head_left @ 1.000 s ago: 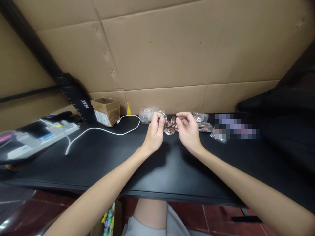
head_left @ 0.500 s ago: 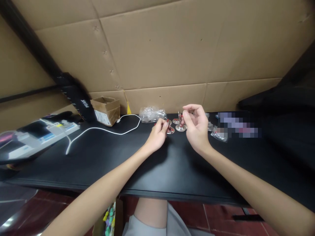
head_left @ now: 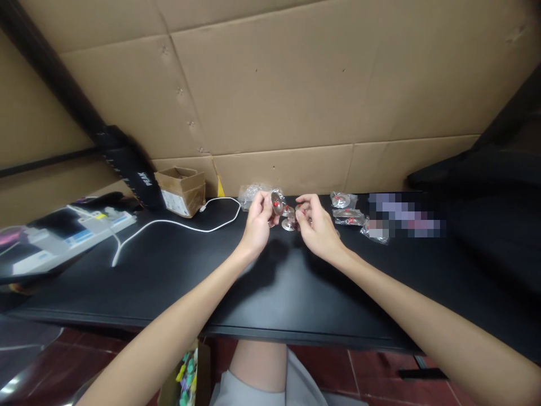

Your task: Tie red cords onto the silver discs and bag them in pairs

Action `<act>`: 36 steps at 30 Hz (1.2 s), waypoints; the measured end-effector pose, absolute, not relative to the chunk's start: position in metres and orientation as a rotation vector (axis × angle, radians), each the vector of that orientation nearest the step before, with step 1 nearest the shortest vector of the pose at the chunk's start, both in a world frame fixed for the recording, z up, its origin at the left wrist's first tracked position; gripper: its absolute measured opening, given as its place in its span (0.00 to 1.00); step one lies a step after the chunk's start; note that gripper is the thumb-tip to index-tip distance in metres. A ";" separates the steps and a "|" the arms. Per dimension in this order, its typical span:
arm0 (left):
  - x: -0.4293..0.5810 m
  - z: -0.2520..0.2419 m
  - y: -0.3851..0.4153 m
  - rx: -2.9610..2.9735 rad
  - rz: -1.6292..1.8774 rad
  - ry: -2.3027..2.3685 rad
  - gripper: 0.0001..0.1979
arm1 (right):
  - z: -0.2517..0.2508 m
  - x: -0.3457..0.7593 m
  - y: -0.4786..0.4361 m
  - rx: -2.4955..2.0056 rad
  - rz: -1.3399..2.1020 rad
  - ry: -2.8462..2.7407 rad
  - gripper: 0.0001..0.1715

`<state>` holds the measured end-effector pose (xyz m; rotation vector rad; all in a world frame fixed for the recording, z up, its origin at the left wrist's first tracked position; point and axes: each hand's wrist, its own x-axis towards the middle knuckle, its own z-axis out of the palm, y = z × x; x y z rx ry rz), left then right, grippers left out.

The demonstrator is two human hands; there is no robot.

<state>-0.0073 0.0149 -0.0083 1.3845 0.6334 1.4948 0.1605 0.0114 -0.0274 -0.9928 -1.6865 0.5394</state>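
Head view: my left hand [head_left: 257, 221] pinches a metal disc [head_left: 278, 202] near its edge, between thumb and fingers, so that it stands tilted above the table [head_left: 270, 299] rather than lying flat. My right hand [head_left: 318, 224] is half curled just beside it, thumb toward the fingers. Something shiny and red shows by those fingertips, but I cannot tell whether I grip it or it lies behind them.

Between my hands a loose disc [head_left: 288, 225] lies on the table, with more shiny metal crowded behind it. That crowding is my main worry: if either hand dips or swings inward, a knuckle could knock the loose disc askew or tip it against its neighbours. The held disc looks smooth and thin, and my pinch covers only a small part of it, so uneven thumb pressure could make it twist or slip out.

The wrap [head_left: 249, 194] behind my left hand could snag on a fingertip if I reach back. On the right, the bagged discs [head_left: 349, 217] are near enough that a careless sweep of my right hand could push them along the table.
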 end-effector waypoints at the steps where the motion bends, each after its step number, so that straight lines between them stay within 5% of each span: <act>1: -0.007 -0.010 0.016 1.404 1.509 0.653 0.15 | -0.026 0.159 0.011 -0.965 0.612 -1.628 0.14; 12: -0.008 -0.016 0.006 2.138 1.147 1.003 0.13 | 0.002 0.159 0.007 -0.547 1.544 -0.786 0.17; 16: -0.007 -0.019 0.008 2.025 1.182 1.018 0.14 | -0.006 0.163 0.013 -0.649 1.284 -0.898 0.15; 23: 0.001 -0.021 0.011 1.456 1.200 0.804 0.16 | -0.013 0.164 0.008 -0.842 0.342 -1.835 0.10; 31: 0.003 -0.017 0.008 1.352 1.210 0.808 0.17 | -0.009 0.154 -0.001 -0.713 0.715 -1.585 0.12; 36: 0.003 -0.017 0.006 1.363 1.192 0.805 0.16 | -0.004 0.161 -0.001 -0.755 0.477 -1.754 0.14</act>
